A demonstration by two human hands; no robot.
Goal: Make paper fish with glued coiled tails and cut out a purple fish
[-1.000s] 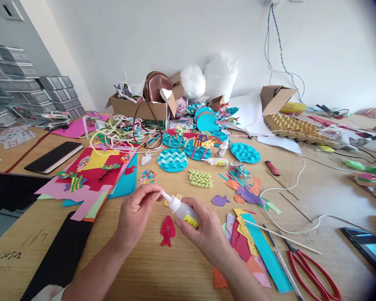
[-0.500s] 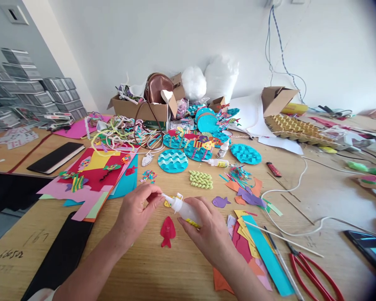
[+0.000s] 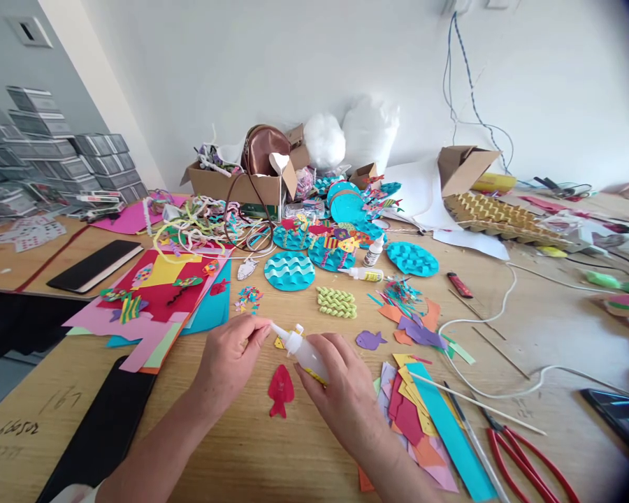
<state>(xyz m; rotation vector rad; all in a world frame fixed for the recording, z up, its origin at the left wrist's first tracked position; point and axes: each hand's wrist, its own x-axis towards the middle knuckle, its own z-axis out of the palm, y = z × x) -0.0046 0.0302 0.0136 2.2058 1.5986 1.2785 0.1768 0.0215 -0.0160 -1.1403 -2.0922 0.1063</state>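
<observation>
My right hand (image 3: 340, 391) is wrapped round a white glue bottle (image 3: 308, 356), its narrow nozzle pointing up and left. The fingertips of my left hand (image 3: 233, 353) are pinched together at the nozzle's tip; anything between them is too small to make out. Below the bottle a red paper fish (image 3: 281, 391) lies on the wooden table (image 3: 251, 447). A yellow paper fish (image 3: 279, 342) is partly hidden behind the nozzle. To the right of the bottle lies a purple paper fish (image 3: 370, 340).
Coloured paper sheets (image 3: 172, 279) lie at left. Paper strips (image 3: 445, 426) and red-handled scissors (image 3: 524, 454) are at right. Blue wavy discs (image 3: 289, 271), a green braided piece (image 3: 336, 302) and two more glue bottles (image 3: 373, 251) stand or lie behind my hands.
The bottle and my right hand have shifted slightly left. My left fingers remain at the nozzle's tip. The view has moved very slightly.
</observation>
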